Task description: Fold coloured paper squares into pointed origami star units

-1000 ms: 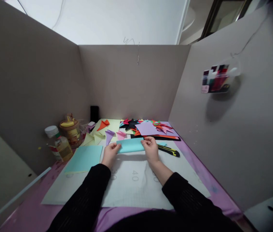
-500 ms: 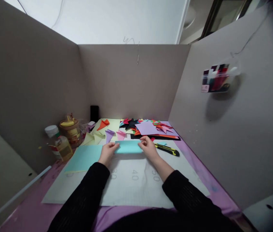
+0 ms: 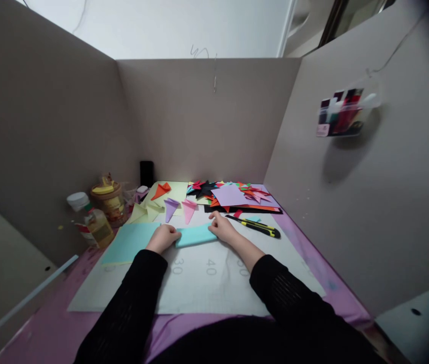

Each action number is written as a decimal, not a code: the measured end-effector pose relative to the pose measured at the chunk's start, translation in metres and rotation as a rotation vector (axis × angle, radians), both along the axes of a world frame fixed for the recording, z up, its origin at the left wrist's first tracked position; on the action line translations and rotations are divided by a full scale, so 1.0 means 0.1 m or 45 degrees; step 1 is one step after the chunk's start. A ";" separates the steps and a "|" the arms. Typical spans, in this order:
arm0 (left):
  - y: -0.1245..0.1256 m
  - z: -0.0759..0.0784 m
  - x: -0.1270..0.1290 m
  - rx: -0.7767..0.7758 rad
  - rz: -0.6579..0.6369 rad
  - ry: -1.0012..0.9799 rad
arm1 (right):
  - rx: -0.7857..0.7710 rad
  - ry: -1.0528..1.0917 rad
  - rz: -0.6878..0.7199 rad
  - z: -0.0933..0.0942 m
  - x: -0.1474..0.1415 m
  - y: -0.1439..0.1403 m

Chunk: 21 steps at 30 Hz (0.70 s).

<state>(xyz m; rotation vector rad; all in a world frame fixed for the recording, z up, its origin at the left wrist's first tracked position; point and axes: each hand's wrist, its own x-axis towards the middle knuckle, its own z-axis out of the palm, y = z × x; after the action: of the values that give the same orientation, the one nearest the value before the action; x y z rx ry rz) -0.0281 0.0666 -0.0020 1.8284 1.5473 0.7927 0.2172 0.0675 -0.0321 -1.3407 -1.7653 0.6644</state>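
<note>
Both hands, left hand [image 3: 162,237] and right hand [image 3: 222,231], pressed a half-folded turquoise paper strip [image 3: 195,235] flat mid-surface, finished folded shapes [image 3: 233,194] heaped at the far edge.

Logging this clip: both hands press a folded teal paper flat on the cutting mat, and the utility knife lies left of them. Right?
Not quite. In the head view the utility knife lies right of the hands, beyond the right hand. The left hand and right hand do press the folded teal paper on the cutting mat.
</note>
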 end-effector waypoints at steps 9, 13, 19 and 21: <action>0.00 0.01 0.02 0.104 0.062 0.498 | -0.025 -0.424 0.028 0.05 -0.03 0.03; 0.11 -0.01 0.06 0.217 -0.362 0.480 | 0.002 -0.450 0.096 0.03 -0.02 0.10; 0.26 -0.01 0.19 0.123 -0.596 0.396 | 0.036 -0.637 0.225 0.07 -0.10 0.09; 0.29 0.01 0.22 0.068 -0.549 0.344 | 0.096 -0.816 0.232 0.12 -0.17 -0.01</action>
<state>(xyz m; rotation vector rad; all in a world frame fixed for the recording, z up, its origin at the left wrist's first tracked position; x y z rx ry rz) -0.0059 0.0956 -0.0013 2.2742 1.2197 0.3997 0.2001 0.0670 -0.0200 -1.4496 -2.4145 0.2619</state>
